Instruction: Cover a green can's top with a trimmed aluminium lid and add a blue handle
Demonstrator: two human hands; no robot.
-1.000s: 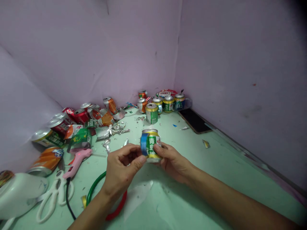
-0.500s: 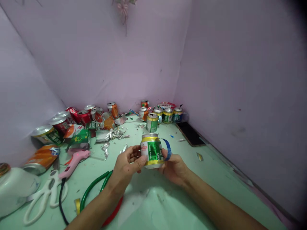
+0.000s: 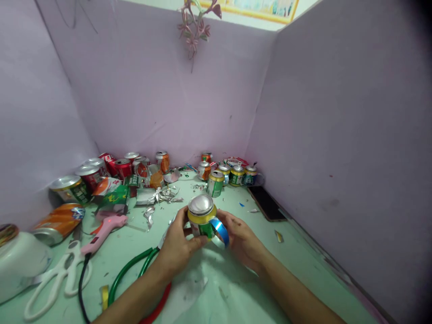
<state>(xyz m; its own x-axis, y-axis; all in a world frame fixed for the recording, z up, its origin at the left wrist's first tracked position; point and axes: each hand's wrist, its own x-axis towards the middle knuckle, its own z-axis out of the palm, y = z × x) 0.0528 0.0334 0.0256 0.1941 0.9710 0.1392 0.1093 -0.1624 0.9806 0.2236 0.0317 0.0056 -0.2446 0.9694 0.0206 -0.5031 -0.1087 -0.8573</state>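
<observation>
A short green and yellow can [image 3: 201, 217] with a silver top is held above the table, tilted so that its top shows. A curved blue strip [image 3: 220, 231] stands out from its right side like a handle. My left hand [image 3: 179, 246] grips the can from the left, thumb low on its front. My right hand [image 3: 242, 237] is at the can's right, behind the blue strip, with its fingers partly hidden; whether they press on the can is unclear.
Cans and cut metal scraps [image 3: 165, 194] lie at the back left. A pink glue gun [image 3: 104, 234], white scissors [image 3: 69, 267] and green tubing [image 3: 126, 265] are at the left. Behind the held can stands a green can [image 3: 215, 183]. A phone [image 3: 266, 203] lies at the right.
The can has tipped and turned, so its top now faces me and the blue strip points towards the front right. My right hand's fingers have shifted behind the strip. The view has tilted up.
</observation>
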